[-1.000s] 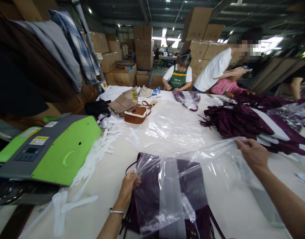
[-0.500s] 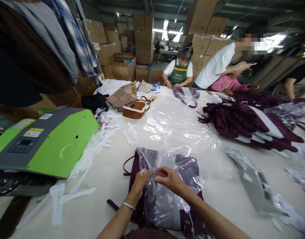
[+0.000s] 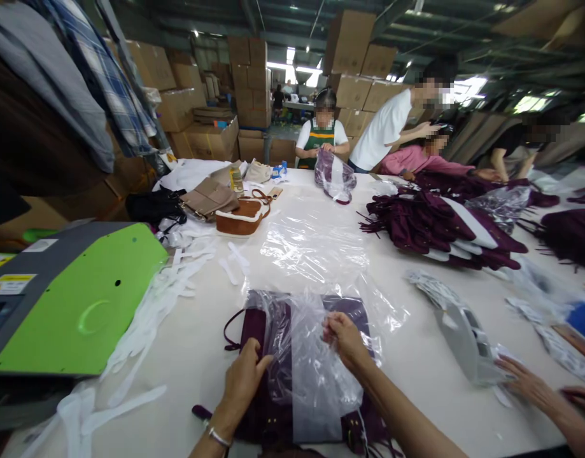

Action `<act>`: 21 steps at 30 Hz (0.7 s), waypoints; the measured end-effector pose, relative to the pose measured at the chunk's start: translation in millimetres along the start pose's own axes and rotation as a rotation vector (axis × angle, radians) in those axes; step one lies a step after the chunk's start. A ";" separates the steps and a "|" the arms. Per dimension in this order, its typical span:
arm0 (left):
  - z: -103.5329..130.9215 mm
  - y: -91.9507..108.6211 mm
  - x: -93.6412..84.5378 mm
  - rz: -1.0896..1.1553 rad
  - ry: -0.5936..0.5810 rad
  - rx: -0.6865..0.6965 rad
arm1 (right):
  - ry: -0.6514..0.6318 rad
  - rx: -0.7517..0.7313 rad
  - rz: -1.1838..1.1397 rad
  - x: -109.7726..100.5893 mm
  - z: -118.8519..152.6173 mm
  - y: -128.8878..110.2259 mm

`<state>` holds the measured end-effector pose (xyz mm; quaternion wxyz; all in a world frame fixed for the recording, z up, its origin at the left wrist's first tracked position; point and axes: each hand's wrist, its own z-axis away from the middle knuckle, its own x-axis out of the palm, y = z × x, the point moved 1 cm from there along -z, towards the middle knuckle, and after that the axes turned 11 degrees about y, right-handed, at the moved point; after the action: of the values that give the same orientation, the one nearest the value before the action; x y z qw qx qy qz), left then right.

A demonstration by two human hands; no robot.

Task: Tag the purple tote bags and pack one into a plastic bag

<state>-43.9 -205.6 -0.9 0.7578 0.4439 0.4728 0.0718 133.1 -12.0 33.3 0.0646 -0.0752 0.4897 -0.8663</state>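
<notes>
Maroon bag at the table's near edge; my left hand, thumb spread, touches its left side; my right hand pinches clear plastic over it, which a hard tug could tear.

You face a pale worktable; beyond its far edge stands a column of brown cartons; a taller carton stack rises past the worktable's far side, further right; lower boxes sit behind the worktable's far left corner; a metal post slants up near that corner in your view; well behind the worktable you can make out a smaller table; high over the worktable's far side, a dark ceiling; strip lights glow beneath; window-like bright patches lie beyond the worktable's right side, too washed out to resolve.
</notes>
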 end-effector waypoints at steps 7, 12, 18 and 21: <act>-15.7 80.6 -9.7 -0.373 0.197 0.785 | -0.029 -0.538 0.667 24.5 38.4 -7.4; -74.3 79.6 -9.0 -0.607 0.041 0.706 | -0.171 -0.802 1.194 7.4 48.7 -26.0; -128.9 56.6 -58.6 -0.665 0.150 0.450 | 0.053 -0.717 1.634 -85.9 1.2 -89.6; -159.1 74.1 -82.1 -0.646 0.159 0.334 | 0.226 -0.559 1.655 -109.9 -29.3 -144.7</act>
<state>-189.6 -108.6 82.3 0.6195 0.3824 0.6509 -0.2150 229.6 107.1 135.2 0.6019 0.3766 0.5847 -0.3924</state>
